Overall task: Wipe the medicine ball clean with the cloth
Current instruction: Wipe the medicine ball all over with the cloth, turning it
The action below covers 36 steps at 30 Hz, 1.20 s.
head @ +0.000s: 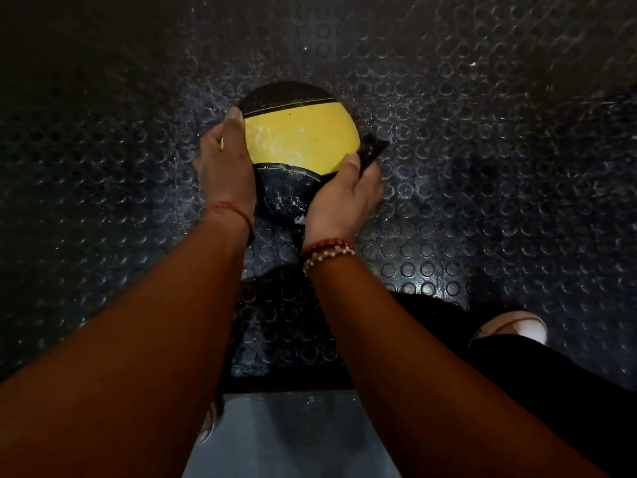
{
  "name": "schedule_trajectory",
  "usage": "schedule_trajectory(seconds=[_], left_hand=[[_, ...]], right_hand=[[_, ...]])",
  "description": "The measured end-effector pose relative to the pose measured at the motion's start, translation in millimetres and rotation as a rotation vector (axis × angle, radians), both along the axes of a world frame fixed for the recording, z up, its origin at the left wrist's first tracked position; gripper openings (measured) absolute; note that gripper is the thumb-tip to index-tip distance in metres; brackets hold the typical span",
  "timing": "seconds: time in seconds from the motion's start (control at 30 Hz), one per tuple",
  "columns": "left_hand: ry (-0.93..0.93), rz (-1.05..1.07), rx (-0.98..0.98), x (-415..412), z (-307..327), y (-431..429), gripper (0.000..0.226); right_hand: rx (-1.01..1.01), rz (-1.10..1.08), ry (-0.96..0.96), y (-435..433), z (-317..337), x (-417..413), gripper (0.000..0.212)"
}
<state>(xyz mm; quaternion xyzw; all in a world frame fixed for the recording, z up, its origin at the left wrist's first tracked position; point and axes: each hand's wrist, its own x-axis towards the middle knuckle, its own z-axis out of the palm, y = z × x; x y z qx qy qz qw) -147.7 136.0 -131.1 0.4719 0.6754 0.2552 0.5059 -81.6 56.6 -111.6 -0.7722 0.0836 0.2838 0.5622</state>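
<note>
- Fingers (371,175) of the right hand (341,198) pinch a dark cloth (375,151) against the medicine ball (303,132).
- The left hand (224,167) grips the ball's opposite side, over a studded floor (482,167).

Dark studded rubber floor (482,132), a white shoe (517,327) at right, grey-blue panel (293,436) below

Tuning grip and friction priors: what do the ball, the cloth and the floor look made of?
Medicine ball: likely rubber; yellow band smooth with faint sheen, black panels pebbled.
Cloth: dark, matte fabric; weave too dim to tell.
Floor: dark rubber-like matting, raised round studs, slightly glossy.
</note>
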Motion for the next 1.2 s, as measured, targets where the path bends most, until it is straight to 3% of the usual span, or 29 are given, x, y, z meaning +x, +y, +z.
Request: schedule_trajectory(seconds=[0.13,0.3,0.4,0.43,0.5,0.57,0.63,0.8,0.87,0.93,0.97,1.03,1.13,1.2], left_hand=[[-0.011,0.019,-0.002,-4.4,-3.3,0.1,0.086],[-0.107,0.032,-0.068,-24.0,-44.0,12.2,0.073],[-0.132,0.054,-0.081,-29.4,-35.5,10.9,0.094],[-0.115,0.043,-0.029,-26.4,-21.9,7.1,0.089],[-0.048,0.068,0.025,-19.9,0.7,-0.4,0.054],[0.042,0.085,0.06,-20.9,5.3,-0.6,0.021],[0.066,0.05,0.094,-20.0,8.1,2.1,0.024],[0.009,0.005,-0.018,-27.5,7.1,-7.0,0.053],[-0.033,0.021,-0.126,-33.8,11.0,-11.4,0.087],[-0.201,0.072,-0.261,-43.6,-1.4,-7.8,0.11],[-0.267,0.121,-0.298,-46.1,-6.5,-5.2,0.109],[-0.21,0.141,-0.289,-38.2,10.5,-10.4,0.088],[0.047,0.018,0.089,-28.9,25.0,-13.4,0.053],[0.058,-0.138,0.2,-25.5,25.7,-13.3,0.047]], right_hand=[[-0.037,0.164,-0.199,3.6,3.2,14.1,0.035],[0.006,0.124,0.102,10.3,-11.3,47.3,0.037],[0.018,0.022,0.392,7.7,-24.3,49.2,0.037],[0.003,-0.004,0.468,6.6,-26.1,47.1,0.037],[-0.014,-0.031,0.513,6.6,-27.2,43.8,0.035],[-0.024,-0.019,0.479,10.5,-26.8,39.9,0.034],[-0.033,-0.008,0.428,13.8,-23.0,37.1,0.036],[-0.062,0.08,0.247,12.6,-13.3,34.7,0.031],[-0.102,0.147,0.187,11.6,-7.4,32.1,0.031],[-0.15,0.229,0.115,13.7,-3.5,29.2,0.038],[-0.153,0.268,0.08,16.0,-1.9,28.2,0.038],[-0.139,0.329,0.009,22.1,2.8,28.4,0.037],[-0.138,0.442,-0.086,29.1,2.4,30.8,0.038],[-0.096,0.523,-0.125,33.2,3.6,33.4,0.037]])
